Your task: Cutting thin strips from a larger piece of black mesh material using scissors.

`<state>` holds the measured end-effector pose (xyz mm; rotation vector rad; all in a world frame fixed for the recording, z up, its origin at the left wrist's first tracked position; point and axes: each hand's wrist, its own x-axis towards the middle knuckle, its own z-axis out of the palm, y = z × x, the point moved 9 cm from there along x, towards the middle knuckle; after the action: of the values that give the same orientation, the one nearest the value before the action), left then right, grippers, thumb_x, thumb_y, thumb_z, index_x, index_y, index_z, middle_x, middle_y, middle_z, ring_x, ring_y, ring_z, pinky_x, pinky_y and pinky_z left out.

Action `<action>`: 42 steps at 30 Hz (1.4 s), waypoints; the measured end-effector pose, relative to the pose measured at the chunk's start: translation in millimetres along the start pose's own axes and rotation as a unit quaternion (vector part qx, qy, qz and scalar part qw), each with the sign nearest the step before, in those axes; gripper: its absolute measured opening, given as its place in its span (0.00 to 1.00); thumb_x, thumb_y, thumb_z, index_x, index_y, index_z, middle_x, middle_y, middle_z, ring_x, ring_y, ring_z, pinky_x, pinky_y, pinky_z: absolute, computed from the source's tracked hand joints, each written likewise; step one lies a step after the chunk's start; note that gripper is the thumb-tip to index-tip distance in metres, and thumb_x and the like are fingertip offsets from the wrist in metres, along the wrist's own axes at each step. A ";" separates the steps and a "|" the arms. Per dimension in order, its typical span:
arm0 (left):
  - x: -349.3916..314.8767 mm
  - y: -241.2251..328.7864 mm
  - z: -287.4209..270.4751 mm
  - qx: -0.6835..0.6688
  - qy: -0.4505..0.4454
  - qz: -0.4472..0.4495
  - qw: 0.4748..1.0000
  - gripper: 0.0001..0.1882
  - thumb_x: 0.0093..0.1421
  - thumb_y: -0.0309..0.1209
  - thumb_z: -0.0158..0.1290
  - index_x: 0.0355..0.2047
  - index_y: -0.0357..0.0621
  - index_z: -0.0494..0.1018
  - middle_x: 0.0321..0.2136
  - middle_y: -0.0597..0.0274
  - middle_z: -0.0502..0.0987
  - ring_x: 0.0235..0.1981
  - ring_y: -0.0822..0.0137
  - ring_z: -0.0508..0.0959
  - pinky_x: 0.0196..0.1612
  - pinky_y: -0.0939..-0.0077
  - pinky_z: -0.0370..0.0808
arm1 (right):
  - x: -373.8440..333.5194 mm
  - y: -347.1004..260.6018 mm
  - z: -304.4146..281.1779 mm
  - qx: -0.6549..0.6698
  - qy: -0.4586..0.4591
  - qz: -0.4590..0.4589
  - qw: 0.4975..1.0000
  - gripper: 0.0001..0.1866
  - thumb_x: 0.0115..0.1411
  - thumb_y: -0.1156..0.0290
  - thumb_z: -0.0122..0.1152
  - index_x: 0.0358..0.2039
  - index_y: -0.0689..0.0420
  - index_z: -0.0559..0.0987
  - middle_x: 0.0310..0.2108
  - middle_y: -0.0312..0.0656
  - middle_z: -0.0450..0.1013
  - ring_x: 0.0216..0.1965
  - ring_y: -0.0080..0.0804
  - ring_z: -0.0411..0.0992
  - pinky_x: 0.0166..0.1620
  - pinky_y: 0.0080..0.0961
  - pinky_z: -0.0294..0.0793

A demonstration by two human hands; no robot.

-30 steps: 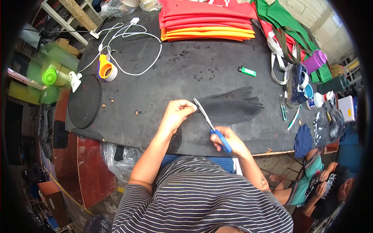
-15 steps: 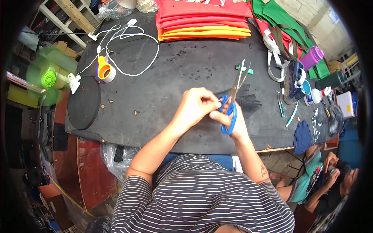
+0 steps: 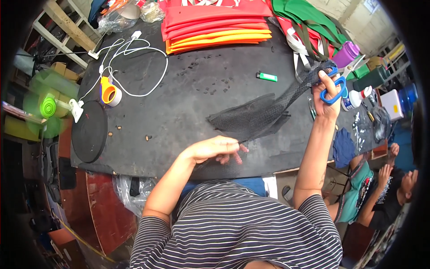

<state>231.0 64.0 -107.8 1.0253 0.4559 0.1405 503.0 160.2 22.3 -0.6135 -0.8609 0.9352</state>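
Observation:
A long piece of black mesh (image 3: 264, 117) stretches diagonally over the dark table, gathered at its raised far-right end. My right hand (image 3: 329, 96) is closed around that end and also carries a pair of scissors (image 3: 341, 85) with blue handles, blades spread and pointing away to the right. At the near end, my left hand (image 3: 210, 148) has the mesh between its thumb side and its lower fingers. Those fingers show spread through the netting. Flatter layers of the mesh lie on the table beyond this hand.
Stacked red and orange fabric (image 3: 219, 27) lies at the far edge. A green lighter (image 3: 267, 76), white cable (image 3: 165, 67), tape dispenser (image 3: 110, 92) and round black disc (image 3: 89, 131) are on the table (image 3: 179, 116). A white bottle (image 3: 354, 99) stands right. Another person (image 3: 380, 193) sits lower right.
My right hand has moved far right with the scissors and now lifts the mesh's end. My left hand has come down nearer me, onto the mesh, which is now drawn out long.

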 end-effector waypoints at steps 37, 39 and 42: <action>-40.1 -9.1 -104.8 0.019 0.404 0.060 0.912 0.06 0.55 0.29 0.50 0.26 0.39 0.73 0.13 0.76 0.64 0.14 0.84 0.59 0.16 0.89 0.52 | -252.2 144.0 58.7 -0.148 -0.237 0.543 0.792 0.18 0.54 0.54 0.57 0.24 0.58 0.69 0.16 0.32 0.66 0.16 0.16 0.65 0.19 0.12 0.62; -36.8 -10.2 -103.2 0.003 0.382 0.065 0.922 0.07 0.55 0.30 0.50 0.26 0.39 0.73 0.13 0.75 0.65 0.14 0.84 0.59 0.16 0.88 0.53 | -257.8 144.8 61.2 -0.151 -0.240 0.558 0.780 0.19 0.55 0.54 0.55 0.25 0.59 0.70 0.16 0.33 0.66 0.16 0.18 0.65 0.21 0.14 0.63; -38.5 -12.5 -102.2 0.008 0.381 0.062 0.922 0.08 0.55 0.31 0.50 0.26 0.39 0.73 0.13 0.75 0.65 0.14 0.83 0.59 0.16 0.88 0.53 | -262.5 151.9 66.5 -0.153 -0.242 0.572 0.768 0.19 0.56 0.54 0.53 0.26 0.60 0.70 0.17 0.34 0.66 0.16 0.19 0.66 0.21 0.15 0.64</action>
<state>151.3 126.0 -151.4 0.9919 1.0996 0.6656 298.0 7.5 -153.9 -1.2740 -1.0985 2.1624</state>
